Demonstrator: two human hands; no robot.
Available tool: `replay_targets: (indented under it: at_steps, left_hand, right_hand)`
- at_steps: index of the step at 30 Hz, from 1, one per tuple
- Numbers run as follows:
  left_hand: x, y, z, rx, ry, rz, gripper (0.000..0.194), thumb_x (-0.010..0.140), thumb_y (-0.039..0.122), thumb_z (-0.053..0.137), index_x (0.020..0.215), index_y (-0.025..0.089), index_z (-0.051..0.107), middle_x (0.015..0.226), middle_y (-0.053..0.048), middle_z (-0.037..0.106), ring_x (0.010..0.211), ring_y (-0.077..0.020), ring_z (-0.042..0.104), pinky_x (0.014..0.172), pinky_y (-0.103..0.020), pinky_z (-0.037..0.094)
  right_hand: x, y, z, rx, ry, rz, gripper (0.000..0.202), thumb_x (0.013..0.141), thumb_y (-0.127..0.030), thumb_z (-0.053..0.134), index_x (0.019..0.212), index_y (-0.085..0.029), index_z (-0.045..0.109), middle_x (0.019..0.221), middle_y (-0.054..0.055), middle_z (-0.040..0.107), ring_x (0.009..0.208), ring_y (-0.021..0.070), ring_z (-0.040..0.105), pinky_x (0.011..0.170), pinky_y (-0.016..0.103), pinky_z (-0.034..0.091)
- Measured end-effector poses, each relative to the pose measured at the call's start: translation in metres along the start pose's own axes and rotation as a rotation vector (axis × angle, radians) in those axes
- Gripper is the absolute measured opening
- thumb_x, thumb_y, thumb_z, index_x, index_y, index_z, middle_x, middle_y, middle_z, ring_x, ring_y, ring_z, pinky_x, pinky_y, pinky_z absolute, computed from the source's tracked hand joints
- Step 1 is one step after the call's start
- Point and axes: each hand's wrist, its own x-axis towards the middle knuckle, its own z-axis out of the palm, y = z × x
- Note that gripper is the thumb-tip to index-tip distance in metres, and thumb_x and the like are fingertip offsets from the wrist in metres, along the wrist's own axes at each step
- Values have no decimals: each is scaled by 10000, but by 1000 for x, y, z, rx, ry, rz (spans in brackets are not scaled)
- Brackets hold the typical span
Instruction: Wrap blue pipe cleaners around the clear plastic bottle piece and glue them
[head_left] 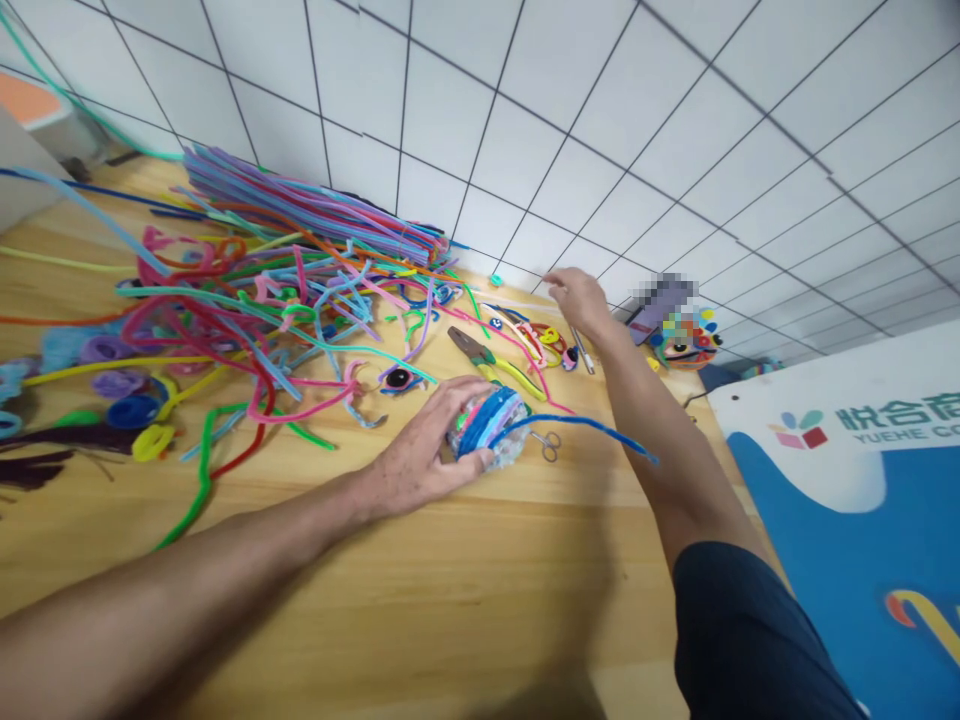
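My left hand is wrapped around a rounded craft piece bound with blue, light blue and purple pipe cleaners. From it, one loose blue pipe cleaner sticks out to the right. Just behind the piece lie pliers with green and yellow handles, and small scissors show at its right side. My right hand is stretched out to the back of the table by the tiled wall. Its fingers are bent inward and partly hidden; whatever is between them cannot be made out. A slim silvery tool lies below that wrist.
A tangle of coloured pipe cleaners covers the left of the table, with a long bundle behind it. A black-eyed piece lies mid-table. A decorated round piece is at the back right, and a blue-white board borders the right.
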Motion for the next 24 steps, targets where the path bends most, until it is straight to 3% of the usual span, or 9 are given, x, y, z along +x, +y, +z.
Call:
replay_targets:
  at_steps: [3,8,13,17,20,24]
  left_hand:
    - [0,2,-1,13,3,-10,633,1024,360,711,1592,272,444,1572,-161,568,1491,-342,563,1284,-558,482]
    - [1,5,-3,39,24,-9,638,1007,359,735,1582,288,467,1566,-142,589,1476,-341,580,1269,-543,498]
    - [1,4,-4,26,16,-25,597,1034,396,720,1568,285,477,1564,-136,588,1469,-329,581,1268,-521,495]
    - [0,4,-4,-6,9,-57,568,1053,441,710,1553,281,491,1548,-129,588,1446,-313,595,1250,-500,506]
    - [-1,6,-4,-18,-8,-88,585,1051,454,718,1562,287,486,1567,-130,574,1463,-317,584,1267,-510,489]
    - [-2,8,-4,-24,-13,-99,617,1037,458,739,1576,298,487,1585,-131,565,1498,-333,562,1307,-540,448]
  right_hand:
    - [-16,9,-19,148,143,46,384,982,-184,527,1258,-161,794,1326,167,809,1230,323,719,1119,467,528]
    - [-79,-3,-28,426,180,137,258,925,-263,618,1071,-204,822,1114,84,861,1043,281,769,1005,443,586]
    - [-181,-55,-15,689,253,113,205,957,-369,649,1045,-249,790,1038,47,850,945,261,774,939,450,622]
    - [-242,-105,-10,813,253,-48,287,979,-391,721,1255,-315,710,1343,62,787,1278,303,726,1142,521,576]
    - [-253,-130,-8,887,247,-150,450,991,-417,742,1408,-307,614,1465,100,713,1391,314,664,1239,569,512]
    - [-239,-142,-1,967,320,-169,469,1002,-427,726,1440,-315,599,1535,111,649,1487,322,586,1317,603,424]
